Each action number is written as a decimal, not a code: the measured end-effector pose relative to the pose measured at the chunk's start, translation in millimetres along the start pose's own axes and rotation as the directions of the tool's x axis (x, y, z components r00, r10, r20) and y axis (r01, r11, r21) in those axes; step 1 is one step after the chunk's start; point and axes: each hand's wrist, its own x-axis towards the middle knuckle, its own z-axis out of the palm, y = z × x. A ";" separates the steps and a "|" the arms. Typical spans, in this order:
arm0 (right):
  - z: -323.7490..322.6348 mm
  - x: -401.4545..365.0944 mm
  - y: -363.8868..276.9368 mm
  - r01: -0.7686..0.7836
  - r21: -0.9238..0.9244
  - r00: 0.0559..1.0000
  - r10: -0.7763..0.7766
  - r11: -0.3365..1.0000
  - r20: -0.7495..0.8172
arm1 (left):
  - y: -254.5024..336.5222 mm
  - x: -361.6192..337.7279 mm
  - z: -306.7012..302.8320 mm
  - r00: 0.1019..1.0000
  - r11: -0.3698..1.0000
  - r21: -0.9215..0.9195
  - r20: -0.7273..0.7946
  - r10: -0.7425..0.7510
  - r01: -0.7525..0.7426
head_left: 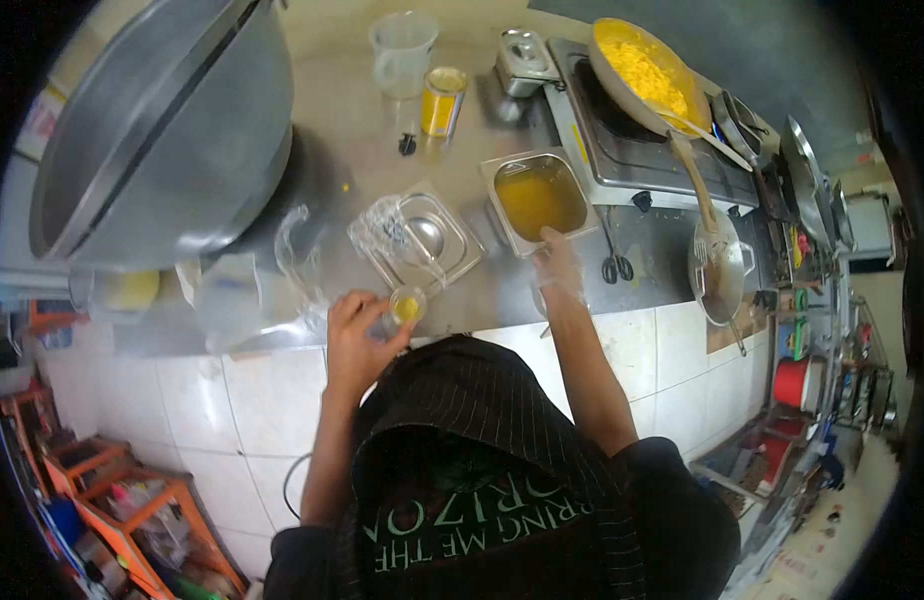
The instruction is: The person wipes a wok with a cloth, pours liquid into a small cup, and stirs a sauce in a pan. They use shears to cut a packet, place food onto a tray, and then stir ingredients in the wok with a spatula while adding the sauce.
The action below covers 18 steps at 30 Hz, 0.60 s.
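My left hand (360, 335) is closed around a small clear cup (407, 305) with something yellow in it, near the counter's front edge. My right hand (556, 262) grips the near rim of a square metal container (540, 198) that holds yellow-orange liquid. Between the two lies a metal lid (450, 238) with crumpled clear plastic (387, 228) over its left part. Beyond them stand an open yellow can (443, 102) and a clear plastic jug (403, 52).
A large metal pot (172, 130) fills the left. On the stove (632, 165) at the right sits a pan (650, 75) of yellow food. Scissors (614, 262) and a strainer (720, 275) lie near the front edge. A small lidded metal container (523, 62) stands at the back.
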 end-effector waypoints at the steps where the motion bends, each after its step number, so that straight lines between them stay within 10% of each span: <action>1: 9.0 5.0 -0.3 -0.005 0.053 1.000 0.005 0.999 -0.013 | -1.9 -3.7 -1.7 1.000 1.000 0.014 0.002 -0.004 0.004; 3: 23.7 23.4 5.3 -0.025 0.141 0.999 0.029 0.990 -0.027 | 0.4 -8.9 -4.6 0.999 0.999 0.011 -0.012 -0.037 0.037; 5: 14.9 56.3 22.0 0.259 -0.210 0.964 -0.239 0.943 0.117 | 2.1 -10.9 -8.5 0.999 0.999 0.005 -0.009 -0.037 0.037; 7: 53.7 48.1 4.3 0.095 0.290 0.994 -0.105 0.952 0.018 | -0.1 -17.0 -14.4 0.998 0.998 -0.004 -0.020 -0.067 0.067; 14: 80.0 57.8 -5.5 0.088 0.317 0.995 -0.098 0.945 0.017 | -4.4 -27.3 -19.2 0.992 0.992 0.038 -0.010 -0.124 0.124; 17: 74.6 58.2 -6.3 -0.031 0.221 0.997 0.014 0.975 0.079 | -12.1 -30.1 -16.0 0.989 0.989 0.019 -0.017 -0.145 0.145; 18: 64.0 56.2 -0.7 0.369 -0.318 0.929 -0.335 0.873 0.159 | -13.9 -31.4 -14.8 0.988 0.988 0.006 -0.019 -0.151 0.151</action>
